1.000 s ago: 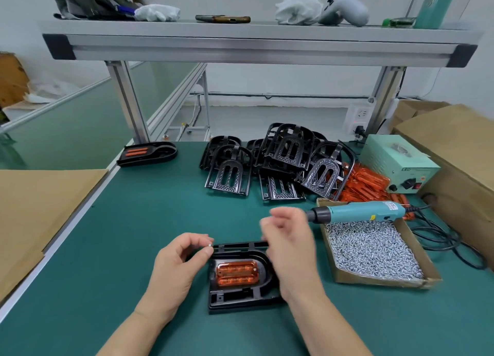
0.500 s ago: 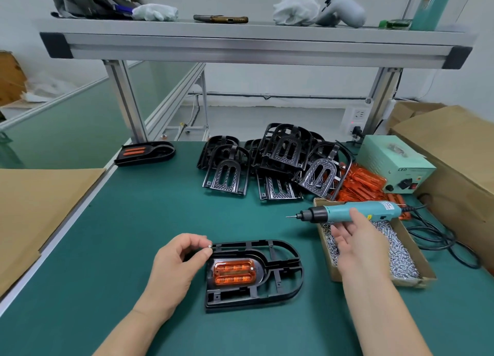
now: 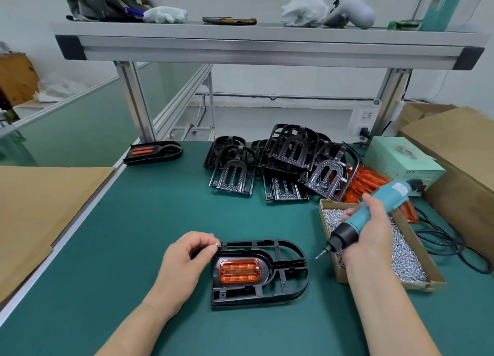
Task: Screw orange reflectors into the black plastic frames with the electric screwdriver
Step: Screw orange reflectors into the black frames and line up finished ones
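Right hand (image 3: 371,232) clamped round teal electric screwdriver (image 3: 385,203), bit aimed 7 o'clock. Left hand (image 3: 184,259) pinches small silver screw (image 3: 216,245) at 10 o'clock corner of black plastic frame (image 3: 291,251); orange rectangular reflector (image 3: 239,270) seated in it.

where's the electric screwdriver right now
The screwdriver is on the right of the head view, gripped in the right hand just above the box of screws, its bit angled down-left toward the black frame.
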Tool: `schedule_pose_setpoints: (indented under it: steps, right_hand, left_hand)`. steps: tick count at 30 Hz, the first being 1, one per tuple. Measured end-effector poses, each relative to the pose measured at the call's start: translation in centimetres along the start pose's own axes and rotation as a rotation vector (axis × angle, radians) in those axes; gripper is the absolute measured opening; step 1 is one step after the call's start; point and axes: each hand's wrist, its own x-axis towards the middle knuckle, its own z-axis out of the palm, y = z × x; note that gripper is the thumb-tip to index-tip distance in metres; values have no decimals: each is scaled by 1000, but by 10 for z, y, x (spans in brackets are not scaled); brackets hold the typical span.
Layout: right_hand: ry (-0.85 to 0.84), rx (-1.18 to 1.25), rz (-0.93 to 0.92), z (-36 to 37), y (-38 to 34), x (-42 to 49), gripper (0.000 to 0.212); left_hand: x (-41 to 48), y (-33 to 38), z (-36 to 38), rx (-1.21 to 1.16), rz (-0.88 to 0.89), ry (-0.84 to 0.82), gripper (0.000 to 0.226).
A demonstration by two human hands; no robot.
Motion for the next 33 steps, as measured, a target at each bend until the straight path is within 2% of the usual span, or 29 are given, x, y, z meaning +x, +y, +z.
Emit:
schedule_pose_setpoints:
  steps: [3,6,9,14,16,19,24,28,33]
  right_hand:
    - [-80,100,-98,8,-1,-13,22]
    - [-256,130,-98,17,-4,-31,10]
    - [-432,117,-25,27,-3,-44,18]
    - [-533,106,35,50,12,-62,48]
    - [-564,90,50,60,21,-68,44]
    - [-522,127,51,74,38,-76,22]
    - [-366,67,-87,87,61,-83,19]
    - [-303,35,-196,91,69,-86,17]
    - [-313,31,-229,93,73,-90,16]
  left_hand:
    - [-1,1,0,17,20,-15,32]
    - [-1,1,-1,30,30,-25,33]
    - [-1,1,-1,44,36,-32,32]
    - [0,2,-1,46,45,-49,29]
    - [0,2,-1,39,44,-52,29]
    - [0,1,-2,21,44,-60,29]
    - [0,4,-2,-19,36,-57,9]
    - [0,2,-2,-21,49,-62,17]
    - [2,-1,-3,8,50,-63,29]
